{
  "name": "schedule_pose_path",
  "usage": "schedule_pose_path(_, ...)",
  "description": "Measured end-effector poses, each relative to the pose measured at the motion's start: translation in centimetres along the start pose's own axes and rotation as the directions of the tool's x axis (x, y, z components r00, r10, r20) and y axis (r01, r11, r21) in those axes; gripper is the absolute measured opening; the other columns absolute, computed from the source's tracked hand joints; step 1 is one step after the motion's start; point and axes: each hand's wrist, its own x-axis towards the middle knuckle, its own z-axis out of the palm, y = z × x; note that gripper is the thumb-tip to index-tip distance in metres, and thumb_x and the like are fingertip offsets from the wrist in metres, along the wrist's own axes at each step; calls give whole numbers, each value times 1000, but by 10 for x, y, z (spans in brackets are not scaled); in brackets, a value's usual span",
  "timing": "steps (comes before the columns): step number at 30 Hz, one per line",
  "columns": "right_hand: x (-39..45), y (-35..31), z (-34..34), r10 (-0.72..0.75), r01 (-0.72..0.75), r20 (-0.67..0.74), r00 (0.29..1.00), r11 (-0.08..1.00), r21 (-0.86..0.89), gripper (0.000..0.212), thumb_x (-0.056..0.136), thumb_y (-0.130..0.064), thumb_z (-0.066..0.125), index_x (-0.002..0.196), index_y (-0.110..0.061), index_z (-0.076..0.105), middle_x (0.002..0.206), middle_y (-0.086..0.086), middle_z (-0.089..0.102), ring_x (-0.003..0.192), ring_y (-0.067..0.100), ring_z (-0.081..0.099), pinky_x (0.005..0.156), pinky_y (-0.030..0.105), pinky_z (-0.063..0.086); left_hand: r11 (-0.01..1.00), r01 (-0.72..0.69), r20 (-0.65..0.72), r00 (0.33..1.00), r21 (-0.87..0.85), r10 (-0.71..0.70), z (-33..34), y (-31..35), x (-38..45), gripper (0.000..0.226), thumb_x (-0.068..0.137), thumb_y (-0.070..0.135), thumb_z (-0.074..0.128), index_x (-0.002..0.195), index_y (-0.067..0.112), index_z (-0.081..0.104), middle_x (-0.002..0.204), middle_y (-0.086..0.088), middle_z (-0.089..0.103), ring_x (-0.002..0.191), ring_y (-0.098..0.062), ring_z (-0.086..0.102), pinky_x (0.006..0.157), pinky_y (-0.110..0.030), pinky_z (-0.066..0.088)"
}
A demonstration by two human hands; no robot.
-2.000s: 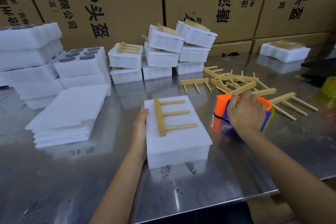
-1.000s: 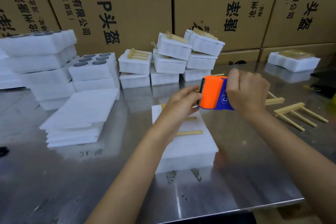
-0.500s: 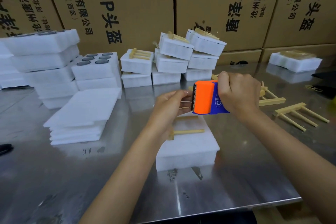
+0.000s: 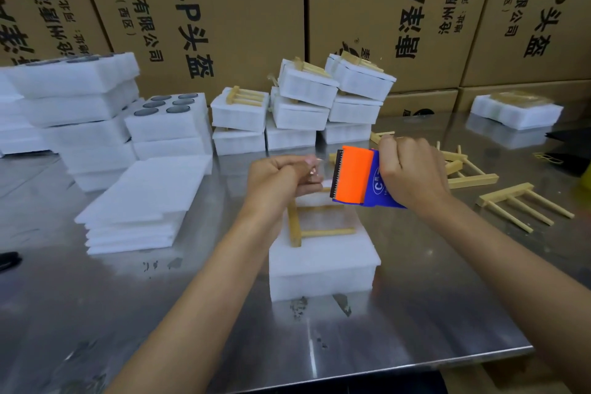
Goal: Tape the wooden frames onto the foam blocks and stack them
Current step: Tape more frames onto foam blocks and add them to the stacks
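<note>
Right hand (image 4: 411,174) grips tape dispenser (image 4: 355,175); left hand (image 4: 278,179) pinches tape above foam block (image 4: 323,262)

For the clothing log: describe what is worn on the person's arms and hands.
Nothing is worn that shows. The left hand and right hand are bare, with no gloves, rings or watch visible, and both forearms are uncovered up to the frame edge, with no sleeves in view.
</note>
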Motion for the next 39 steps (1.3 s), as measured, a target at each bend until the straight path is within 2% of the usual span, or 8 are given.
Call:
schedule_pose_path(4, 5, 30, 1, 30, -12, 91, 995, 981, -194, 30, 96, -20, 32, 68, -15, 42, 65, 10, 54, 63, 32, 49, 57, 35, 38, 995, -23, -146, 989, -92, 10, -66, 22, 16, 10, 94, 1, 61, 90, -3, 70, 69, -7, 67, 62, -14, 67, 66, -25, 60)
schedule_pose_path(9, 20, 77, -3, 151, -56, 432, 889, 972, -226, 45, 101, -48, 20, 90, -21, 54, 85, 5, 58, 72, 18, 49, 62, 34, 29, 990, 86, -223, 969, -116, -110, -134, 17, 24, 7, 92, 2, 63, 93, -3, 67, 85, -12, 67, 63, -15, 68, 63, -24, 60)
schedule_pose_path(12, 32, 76, 4, 152, -58, 518, 842, 979, -194, 52, 101, -55, 18, 88, -22, 57, 83, 2, 52, 75, 16, 48, 61, 33, 27, 992, 77, -224, 970, -105, -99, -139, 10, 26, 7, 88, 8, 71, 91, 2, 71, 80, -7, 70, 63, -13, 68, 63, -24, 59)
schedule_pose_path(19, 41, 66, 23, 167, -70, 643, 747, 982, -174, 52, 98, -64, 22, 78, -27, 52, 81, -2, 54, 76, 13, 52, 63, 33, 34, 949, 107, -330, 944, 296, -4, -146, -20, 18, 9, 83, 5, 76, 86, -3, 74, 70, -15, 66, 47, -13, 64, 58, -21, 60)
schedule_pose_path(25, 33, 67, 38, 176, -95, 659, 731, 983, -157, 42, 97, -64, 26, 76, -31, 41, 76, -9, 45, 71, 7, 45, 57, 29, 26, 793, 217, -354, 935, 570, -2, -147, -49, 17, 17, 83, 17, 79, 84, 2, 72, 52, -8, 64, 39, -17, 60, 40, -20, 49)
schedule_pose_path(31, 33, 68, 48, 164, -63, 644, 747, 982, -177, 50, 98, -61, 26, 77, -26, 55, 78, -3, 55, 73, 12, 51, 57, 31, 28, 528, 94, -233, 951, 844, 204, -128, -80, 10, 16, 83, 32, 77, 77, 25, 64, 77, 6, 67, 74, -22, 64, 63, -27, 47)
schedule_pose_path(36, 31, 67, 51, 143, -44, 631, 763, 985, -169, 53, 99, -60, 27, 73, -23, 55, 73, 0, 57, 71, 15, 54, 59, 32, 31, 498, -4, -131, 963, 867, 236, -106, -99, 5, 29, 81, 37, 78, 106, 24, 68, 103, 9, 71, 94, -17, 66, 78, -31, 49)
schedule_pose_path(39, 31, 67, 50, 141, -46, 634, 760, 985, -164, 53, 99, -59, 28, 73, -22, 54, 74, 1, 57, 72, 16, 54, 62, 33, 33, 490, -23, -114, 962, 872, 248, -98, -102, 1, 29, 85, 39, 73, 111, 27, 67, 106, 8, 69, 94, -16, 64, 76, -30, 47)
